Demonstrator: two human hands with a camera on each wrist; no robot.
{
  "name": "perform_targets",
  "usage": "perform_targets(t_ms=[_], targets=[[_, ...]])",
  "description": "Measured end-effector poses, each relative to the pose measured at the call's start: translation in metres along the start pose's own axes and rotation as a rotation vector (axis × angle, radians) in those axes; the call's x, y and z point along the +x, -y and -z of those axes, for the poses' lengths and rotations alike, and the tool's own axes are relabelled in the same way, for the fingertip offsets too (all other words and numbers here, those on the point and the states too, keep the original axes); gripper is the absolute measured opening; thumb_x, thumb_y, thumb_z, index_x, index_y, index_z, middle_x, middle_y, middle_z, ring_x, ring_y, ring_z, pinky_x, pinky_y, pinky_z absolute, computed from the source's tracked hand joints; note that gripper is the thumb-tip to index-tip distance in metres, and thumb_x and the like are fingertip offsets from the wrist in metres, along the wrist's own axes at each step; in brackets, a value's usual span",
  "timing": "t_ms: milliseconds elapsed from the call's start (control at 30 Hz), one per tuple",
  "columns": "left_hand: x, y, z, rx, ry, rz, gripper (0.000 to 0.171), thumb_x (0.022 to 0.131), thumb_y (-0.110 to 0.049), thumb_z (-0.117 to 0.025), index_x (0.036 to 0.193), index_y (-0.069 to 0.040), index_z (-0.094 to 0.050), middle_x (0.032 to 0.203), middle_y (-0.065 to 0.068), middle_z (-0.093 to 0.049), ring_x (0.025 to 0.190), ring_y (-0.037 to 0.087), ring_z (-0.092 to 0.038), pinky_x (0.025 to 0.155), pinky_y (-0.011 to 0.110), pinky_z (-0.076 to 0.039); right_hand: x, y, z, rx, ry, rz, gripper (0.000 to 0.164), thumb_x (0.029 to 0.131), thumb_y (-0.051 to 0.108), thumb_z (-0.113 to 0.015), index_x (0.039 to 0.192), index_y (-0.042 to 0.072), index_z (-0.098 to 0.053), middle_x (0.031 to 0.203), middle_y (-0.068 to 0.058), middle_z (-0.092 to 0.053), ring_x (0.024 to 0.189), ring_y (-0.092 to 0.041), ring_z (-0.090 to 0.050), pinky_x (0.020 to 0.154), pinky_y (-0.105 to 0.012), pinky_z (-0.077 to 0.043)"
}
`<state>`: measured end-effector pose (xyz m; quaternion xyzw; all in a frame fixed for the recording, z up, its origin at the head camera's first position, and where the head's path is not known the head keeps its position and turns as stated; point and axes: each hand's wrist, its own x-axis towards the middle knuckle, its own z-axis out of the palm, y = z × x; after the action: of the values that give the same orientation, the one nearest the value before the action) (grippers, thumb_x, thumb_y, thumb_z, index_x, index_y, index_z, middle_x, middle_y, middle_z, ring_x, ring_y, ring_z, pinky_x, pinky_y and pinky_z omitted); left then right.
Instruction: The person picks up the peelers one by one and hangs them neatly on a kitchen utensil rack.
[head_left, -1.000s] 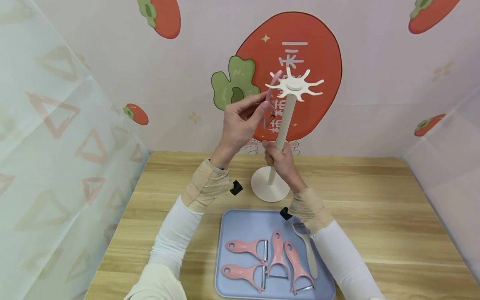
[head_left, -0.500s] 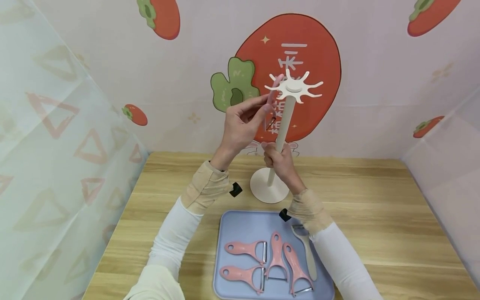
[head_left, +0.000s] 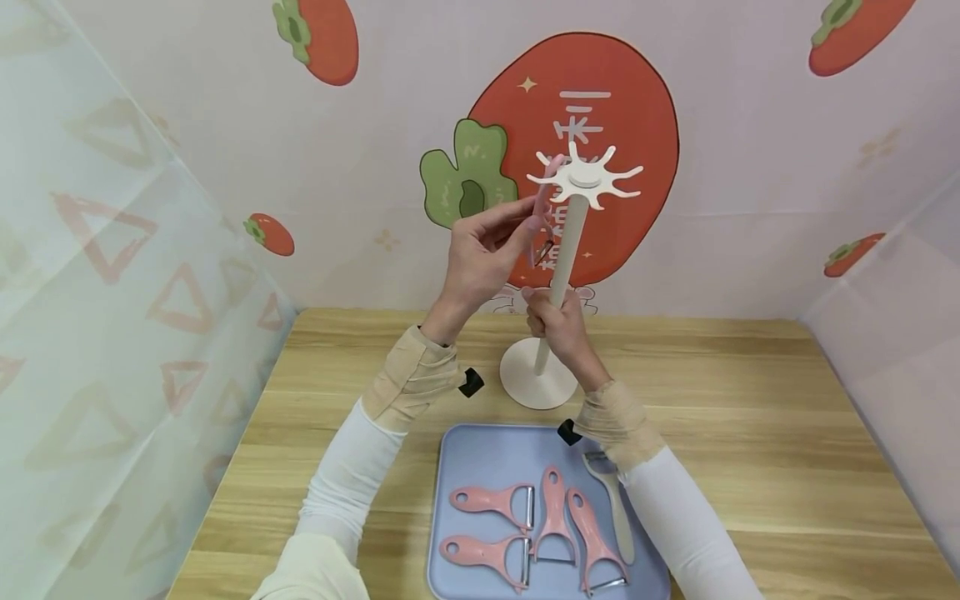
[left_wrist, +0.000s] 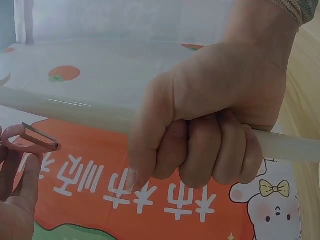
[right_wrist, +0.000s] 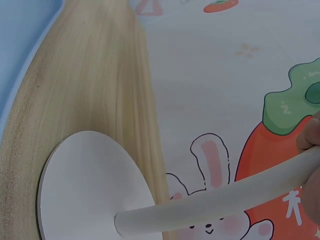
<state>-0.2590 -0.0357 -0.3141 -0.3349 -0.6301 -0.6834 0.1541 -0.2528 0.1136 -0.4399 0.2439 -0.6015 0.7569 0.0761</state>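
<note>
In the head view my left hand [head_left: 476, 260] pinches a pink Y-shaped peeler [head_left: 541, 202] upright, its handle end up among the left-hand arms of a white rack top [head_left: 584, 177] and its blade downward. The peeler's blade end [left_wrist: 25, 147] shows at the left edge of the left wrist view. My right hand [head_left: 564, 327] is wrapped round the pole [head_left: 567, 254] of that stand, with its fingers curled fully about it in the left wrist view. The stand's round white base [right_wrist: 90, 180] is on the wooden table. Where the handle meets the rack is partly hidden.
A blue tray [head_left: 480, 458] lies in front of the stand. It holds several pink peelers [head_left: 480, 500] and one whitish peeler [head_left: 619, 521], partly behind the right forearm. A patterned backdrop [head_left: 375, 167] rises along the table's [head_left: 720, 400] far edge.
The left hand with the peeler has sunk slightly against the rack top. The right hand keeps its grip on the pole. The whole head view has shifted a little.
</note>
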Motion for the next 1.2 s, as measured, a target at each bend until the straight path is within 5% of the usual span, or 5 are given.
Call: perform_targets(t_ms=[333, 767, 1200], targets=[[-0.001, -0.001, 0.0, -0.008, -0.005, 0.021, 0.035, 0.094, -0.002, -0.069, 0.127, 0.01, -0.068, 0.122, 0.025, -0.072, 0.109, 0.027, -0.072, 0.095, 0.04, -0.057, -0.001, 0.001, -0.001, 0.005, -0.008, -0.015, 0.054, 0.101, 0.022, -0.059, 0.056, -0.001, -0.039, 0.047, 0.002, -0.033, 0.039, -0.012, -0.03, 0.038, -0.027, -0.022], [-0.005, 0.003, 0.004, 0.029, 0.043, 0.079, 0.037, 0.097, -0.007, -0.066, 0.131, 0.007, -0.064, 0.127, 0.023, -0.067, 0.116, 0.036, -0.068, 0.099, 0.042, -0.055, -0.001, 0.001, -0.002, 0.001, -0.037, -0.008, 0.059, 0.1, 0.025, -0.062, 0.055, -0.004, -0.036, 0.046, 0.002, -0.031, 0.039, -0.012, -0.028, 0.037, -0.026, -0.021], [-0.032, 0.002, 0.014, 0.196, 0.062, 0.072, 0.033, 0.097, -0.014, -0.067, 0.125, 0.003, -0.066, 0.122, 0.016, -0.068, 0.111, 0.028, -0.067, 0.091, 0.043, -0.055, 0.0, 0.0, -0.002, 0.004, -0.047, -0.013, 0.058, 0.099, 0.023, -0.061, 0.054, -0.004, -0.037, 0.046, 0.003, -0.031, 0.038, -0.011, -0.027, 0.037, -0.026, -0.021]])
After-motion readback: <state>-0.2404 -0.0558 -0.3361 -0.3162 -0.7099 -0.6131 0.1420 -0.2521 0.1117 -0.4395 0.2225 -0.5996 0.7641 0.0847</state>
